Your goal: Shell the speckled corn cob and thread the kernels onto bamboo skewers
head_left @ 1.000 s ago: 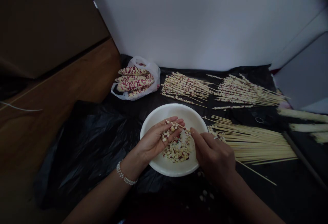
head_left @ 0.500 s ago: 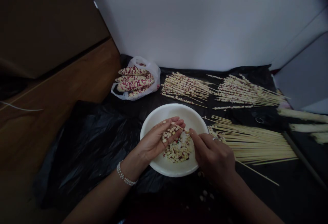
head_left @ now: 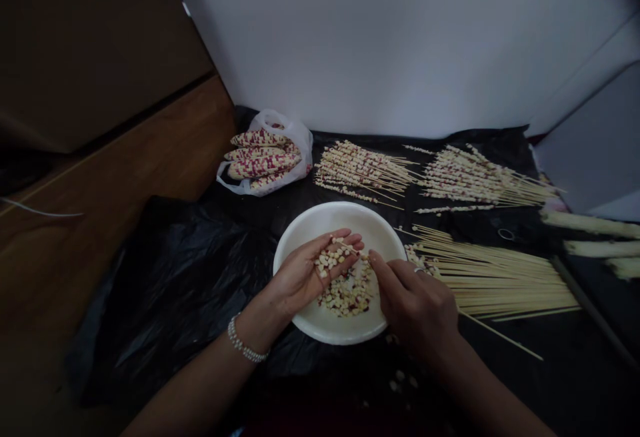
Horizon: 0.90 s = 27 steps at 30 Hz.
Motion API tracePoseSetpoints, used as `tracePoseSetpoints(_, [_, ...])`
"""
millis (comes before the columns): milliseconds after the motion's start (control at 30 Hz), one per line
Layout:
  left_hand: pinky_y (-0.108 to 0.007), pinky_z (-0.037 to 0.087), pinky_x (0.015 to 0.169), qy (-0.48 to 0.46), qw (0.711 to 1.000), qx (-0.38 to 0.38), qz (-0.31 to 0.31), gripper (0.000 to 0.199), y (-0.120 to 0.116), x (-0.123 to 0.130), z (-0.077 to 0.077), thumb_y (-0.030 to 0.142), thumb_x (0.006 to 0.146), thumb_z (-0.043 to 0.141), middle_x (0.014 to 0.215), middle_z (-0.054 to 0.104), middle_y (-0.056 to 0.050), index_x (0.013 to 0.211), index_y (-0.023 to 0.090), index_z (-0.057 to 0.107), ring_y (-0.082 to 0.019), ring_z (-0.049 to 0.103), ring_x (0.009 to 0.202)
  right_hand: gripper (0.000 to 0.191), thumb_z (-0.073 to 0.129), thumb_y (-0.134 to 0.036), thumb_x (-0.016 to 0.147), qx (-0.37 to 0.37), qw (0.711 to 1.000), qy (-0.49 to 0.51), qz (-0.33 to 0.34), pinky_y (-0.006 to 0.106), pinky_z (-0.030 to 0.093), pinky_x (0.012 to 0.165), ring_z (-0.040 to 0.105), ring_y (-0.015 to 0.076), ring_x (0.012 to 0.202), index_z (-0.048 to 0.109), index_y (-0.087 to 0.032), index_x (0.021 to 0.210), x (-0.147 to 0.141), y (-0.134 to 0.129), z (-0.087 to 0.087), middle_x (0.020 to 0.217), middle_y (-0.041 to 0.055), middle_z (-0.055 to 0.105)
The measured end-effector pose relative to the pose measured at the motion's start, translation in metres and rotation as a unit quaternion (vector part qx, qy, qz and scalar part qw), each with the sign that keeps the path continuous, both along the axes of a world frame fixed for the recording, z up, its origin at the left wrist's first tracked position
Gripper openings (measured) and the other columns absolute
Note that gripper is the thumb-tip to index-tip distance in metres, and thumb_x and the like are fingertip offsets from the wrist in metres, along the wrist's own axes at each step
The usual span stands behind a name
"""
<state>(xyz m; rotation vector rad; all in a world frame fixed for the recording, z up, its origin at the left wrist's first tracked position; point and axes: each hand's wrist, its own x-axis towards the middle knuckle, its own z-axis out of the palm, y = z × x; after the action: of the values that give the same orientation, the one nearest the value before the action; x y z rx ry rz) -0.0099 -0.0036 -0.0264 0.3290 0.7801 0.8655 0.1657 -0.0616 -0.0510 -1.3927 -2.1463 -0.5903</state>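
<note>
Palm up over the white bowl (head_left: 300, 223), my left hand (head_left: 305, 277) cradles a small heap of corn kernels (head_left: 327, 262), its fingers stretched toward the right. My right hand (head_left: 420, 297) is closed on a thin wooden skewer (head_left: 500, 335); the tip lies over my left palm and the rear end sticks out at the lower right. Pale and dark red kernels (head_left: 347, 297) cover the bottom of the bowl.
Corn cobs (head_left: 263, 157) fill a white plastic bag (head_left: 301, 137). Two piles of kernel-threaded skewers (head_left: 360, 169) lie behind the bowl, bare skewers (head_left: 510, 277) to its right. Stripped cobs (head_left: 595, 225) are at the far right. Black plastic sheeting (head_left: 185, 277) lies underneath.
My left hand has opened out slightly, its thumb lifting from near the skewer tip. My right hand and the skewer have barely shifted.
</note>
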Motion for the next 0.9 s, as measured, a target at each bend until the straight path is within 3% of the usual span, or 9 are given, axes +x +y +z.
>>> tracePoseSetpoints(167, [-0.031, 0.05, 0.093, 0.038, 0.999, 0.027, 0.012, 0.021, -0.0015, -0.0011, -0.0006, 0.016, 0.084, 0.057, 0.109, 0.067, -0.015, 0.102, 0.007, 0.065, -0.022, 0.061, 0.106, 0.034, 0.051, -0.009, 0.082, -0.001, 1.0, 0.007, -0.001, 0.026, 0.032, 0.055, 0.049, 0.01, 0.059, 0.061, -0.015, 0.114, -0.0004, -0.0004, 0.0001, 0.072, 0.0013, 0.063])
tracePoseSetpoints(300, [-0.018, 0.053, 0.079, 0.064, 0.998, 0.013, 0.026, 0.016, -0.0001, -0.0028, -0.005, 0.017, 0.08, 0.063, 0.092, 0.07, -0.005, 0.094, 0.013, 0.069, -0.01, 0.064, 0.084, 0.035, 0.053, -0.01, 0.082, 0.013, 1.0, 0.024, 0.003, 0.026, 0.032, 0.054, 0.048, 0.0094, 0.057, 0.06, -0.016, 0.116, -0.0002, -0.0005, -0.0017, 0.073, 0.0006, 0.064])
tracePoseSetpoints(500, [-0.011, 0.05, 0.064, 0.063, 0.998, 0.013, 0.011, 0.017, 0.0015, -0.0039, -0.0077, 0.014, 0.076, 0.068, 0.082, 0.068, -0.002, 0.093, 0.014, 0.071, -0.005, 0.06, 0.069, 0.035, 0.053, -0.01, 0.082, 0.017, 0.999, 0.029, 0.009, 0.027, 0.032, 0.053, 0.049, 0.0098, 0.058, 0.059, -0.015, 0.116, 0.0, -0.0003, -0.0025, 0.073, 0.0005, 0.063])
tracePoseSetpoints(900, [-0.017, 0.05, 0.08, 0.066, 0.997, 0.001, 0.029, 0.014, -0.0005, -0.003, -0.0083, 0.015, 0.074, 0.069, 0.089, 0.07, -0.003, 0.087, 0.014, 0.071, -0.009, 0.062, 0.084, 0.032, 0.056, -0.011, 0.082, 0.014, 0.999, 0.022, -0.02, 0.027, 0.03, 0.054, 0.047, 0.0097, 0.055, 0.063, -0.017, 0.112, -0.0009, -0.0006, -0.0015, 0.07, -0.0013, 0.063])
